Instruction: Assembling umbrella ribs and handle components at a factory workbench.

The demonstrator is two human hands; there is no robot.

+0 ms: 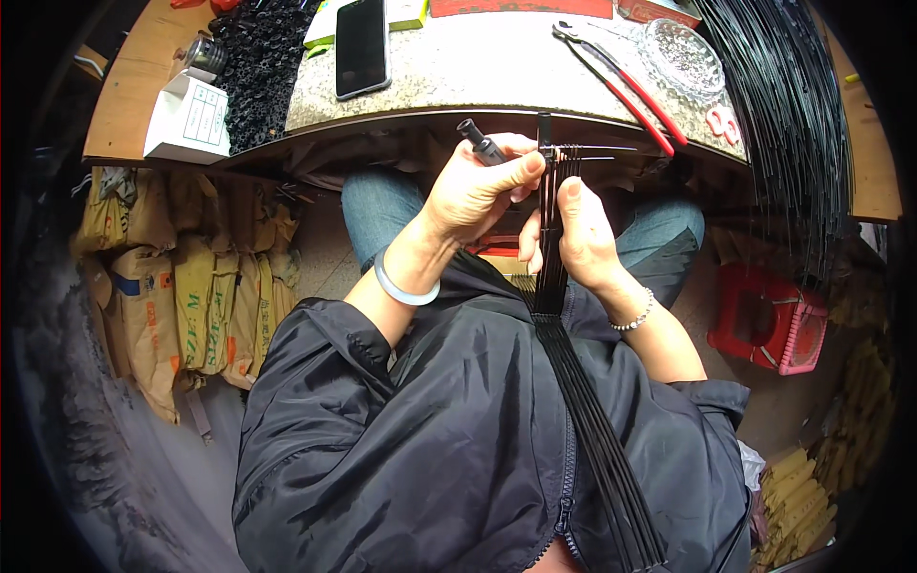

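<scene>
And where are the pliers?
In the head view, the red-handled pliers lie on the table, right of centre, beside the round clear dish.

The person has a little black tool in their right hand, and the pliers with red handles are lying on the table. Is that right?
Not quite: the head view shows the little black tool in the left hand. The pliers with red handles are lying on the table.
</scene>
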